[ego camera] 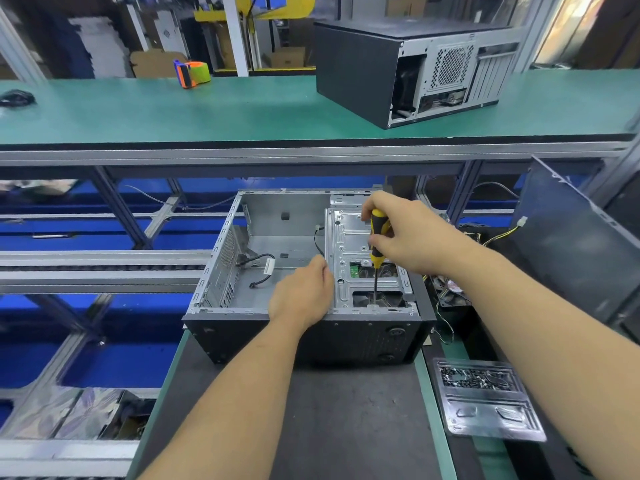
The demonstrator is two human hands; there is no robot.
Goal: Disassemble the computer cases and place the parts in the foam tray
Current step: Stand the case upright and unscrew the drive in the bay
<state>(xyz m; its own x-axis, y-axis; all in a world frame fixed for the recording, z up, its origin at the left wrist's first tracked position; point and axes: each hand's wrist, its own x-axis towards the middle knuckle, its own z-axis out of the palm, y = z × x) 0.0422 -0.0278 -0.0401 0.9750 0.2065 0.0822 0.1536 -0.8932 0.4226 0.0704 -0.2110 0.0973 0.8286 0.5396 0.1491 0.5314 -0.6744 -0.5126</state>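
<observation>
My right hand [408, 233] grips a yellow-and-black screwdriver [377, 247] upright, tip down in the drive cage [349, 268] of the open computer case [304, 282]. My left hand [304, 292] rests, fingers curled, on the case's near rim. No writing is legible.

Your two forearms enter from the lower edge and are bare along their whole visible length; no sleeve or cuff shows behind either wrist. Your left hand [300, 295] wears no glove, ring, watch or band, and its wrist is likewise uncovered. Your right hand [410, 233] is equally ungloved, with bare fingers and thumb and nothing worn at the wrist behind it. Both forearms are smooth and unmarked, without tape, strap or cable. Above each elbow, your arms pass out of view, so any clothing there cannot be told.
</observation>
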